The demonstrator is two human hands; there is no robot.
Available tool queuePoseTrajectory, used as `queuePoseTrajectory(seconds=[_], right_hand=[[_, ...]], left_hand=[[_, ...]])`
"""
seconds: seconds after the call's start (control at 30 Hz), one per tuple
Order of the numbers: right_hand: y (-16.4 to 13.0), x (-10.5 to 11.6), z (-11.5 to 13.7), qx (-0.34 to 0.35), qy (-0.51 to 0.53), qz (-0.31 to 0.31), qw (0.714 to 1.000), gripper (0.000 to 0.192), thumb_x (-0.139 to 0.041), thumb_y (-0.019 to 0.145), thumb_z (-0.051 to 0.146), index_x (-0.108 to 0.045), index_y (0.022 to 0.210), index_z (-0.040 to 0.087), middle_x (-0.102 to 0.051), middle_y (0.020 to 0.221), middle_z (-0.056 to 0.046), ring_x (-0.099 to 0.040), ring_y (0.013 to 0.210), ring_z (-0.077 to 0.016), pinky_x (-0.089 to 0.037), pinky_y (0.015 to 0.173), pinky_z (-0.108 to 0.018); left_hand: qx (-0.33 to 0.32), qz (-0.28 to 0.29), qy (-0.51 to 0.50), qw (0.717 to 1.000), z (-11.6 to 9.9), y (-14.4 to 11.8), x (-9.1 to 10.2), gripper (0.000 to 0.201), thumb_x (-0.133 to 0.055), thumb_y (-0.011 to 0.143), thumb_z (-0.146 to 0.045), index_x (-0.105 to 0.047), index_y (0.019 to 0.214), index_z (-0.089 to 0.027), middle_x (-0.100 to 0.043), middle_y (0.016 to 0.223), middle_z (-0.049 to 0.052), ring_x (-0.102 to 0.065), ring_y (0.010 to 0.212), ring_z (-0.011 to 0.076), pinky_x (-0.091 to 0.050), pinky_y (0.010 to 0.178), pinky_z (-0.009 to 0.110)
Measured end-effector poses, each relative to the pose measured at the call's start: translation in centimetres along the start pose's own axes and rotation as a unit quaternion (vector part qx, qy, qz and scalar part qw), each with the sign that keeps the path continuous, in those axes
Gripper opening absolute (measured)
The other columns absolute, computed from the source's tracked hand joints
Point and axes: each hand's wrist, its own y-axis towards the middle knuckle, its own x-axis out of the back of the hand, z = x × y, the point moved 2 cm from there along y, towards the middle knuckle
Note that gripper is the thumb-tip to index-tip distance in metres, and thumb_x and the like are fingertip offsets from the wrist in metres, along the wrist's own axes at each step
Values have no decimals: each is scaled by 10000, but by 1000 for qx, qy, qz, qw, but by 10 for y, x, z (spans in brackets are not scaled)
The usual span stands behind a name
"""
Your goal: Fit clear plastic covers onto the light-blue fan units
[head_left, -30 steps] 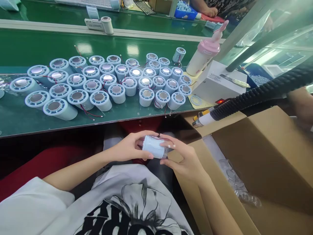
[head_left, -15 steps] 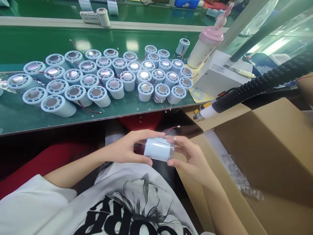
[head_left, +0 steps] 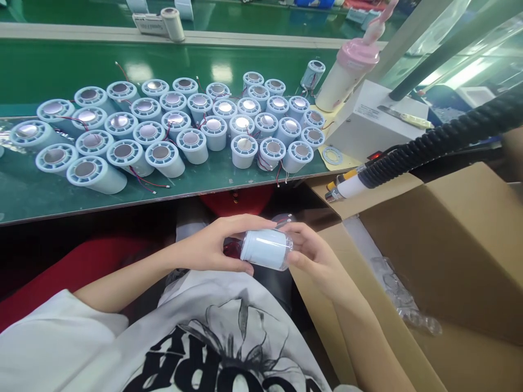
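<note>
Above my lap lies a light blue cylinder (head_left: 265, 249) on its side, with a clear plastic layer showing at its right end. My left hand (head_left: 223, 239) grips its left end, thumb below and fingers above. At the clear end, my right hand (head_left: 316, 258) holds it between a bent thumb and fingers. Thin wires (head_left: 284, 220) with small white plugs stick out behind it. Several similar blue cylinders (head_left: 168, 158) stand or lean on the green bench (head_left: 196, 190), with round metallic discs in their ends and red and dark wires.
At my right is an open cardboard box (head_left: 441, 256) with clear plastic pieces (head_left: 402, 299) inside. A black corrugated hose (head_left: 408, 162) with a metal tip hangs over its flap. A pink-lidded bottle (head_left: 347, 71) stands beside a white device (head_left: 363, 120) on the bench.
My right hand has shifted slightly right and its fingers have moved off the cylinder's top toward the clear end. The wire plugs now sit lower and nearer. My left hand keeps its grip.
</note>
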Motion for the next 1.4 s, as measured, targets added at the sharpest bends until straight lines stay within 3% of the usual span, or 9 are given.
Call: queuePoseTrajectory(seconds=[0.33,0.5,0.7,0.87,1.03,1.17,1.27,1.4], right_hand=[[9,-3,-14,-80,60,-31,994,459,-661,720,576,-516,928,193,-599,714,23,-616,573,-118,-561,498,-250],[16,-1,-26,-74,100,-31,992,452,-626,739,586,-497,936,201,-644,671,16,-654,539,-150,-541,463,-248],[31,16,-54,0,226,-153,962,423,-630,732,549,-476,935,211,-692,715,-10,-667,534,-158,-519,462,-230],[39,46,-70,65,264,-232,934,355,-565,781,525,-463,924,216,-689,736,-7,-650,532,-136,-495,459,-209],[43,67,-78,90,296,-266,913,315,-511,822,508,-450,922,216,-681,723,-7,-637,522,-123,-468,439,-194],[47,68,-74,85,300,-253,916,318,-494,843,507,-475,925,201,-679,707,-9,-631,506,-115,-464,425,-183],[45,61,-65,64,290,-226,928,318,-505,848,508,-484,888,193,-669,656,-1,-627,473,-114,-459,398,-174],[32,45,-52,16,270,-166,948,318,-548,843,489,-497,860,175,-668,610,-19,-636,454,-137,-487,390,-188]], left_hand=[[9,4,-16,1000,1,-4,1,752,-771,679,-206,-459,1360,-276,-499,1381,119,-467,1278,281,-455,1006,384],[65,0,-123,990,9,1,-1,791,-773,675,-161,-433,1376,-292,-485,1399,103,-490,1260,258,-448,1011,368],[111,-33,-316,942,49,54,-8,707,-796,654,-187,-527,1306,-224,-475,1408,148,-490,1264,283,-427,1013,387],[132,3,-329,935,77,115,-20,709,-821,624,-222,-556,1280,-177,-512,1371,162,-465,1285,299,-348,1074,436],[149,42,-304,940,79,148,-29,719,-829,613,-250,-561,1272,-148,-534,1349,166,-473,1272,318,-314,1087,482],[152,49,-285,945,70,148,-23,674,-816,633,-246,-571,1251,-135,-554,1326,164,-499,1248,300,-306,1096,471],[141,46,-253,956,62,134,-14,636,-819,619,-202,-569,1201,-144,-563,1306,171,-547,1192,276,-377,1048,449],[59,83,-226,969,43,105,-7,567,-797,628,-125,-531,1125,-185,-476,1384,181,-500,1248,271,-440,1000,425]])
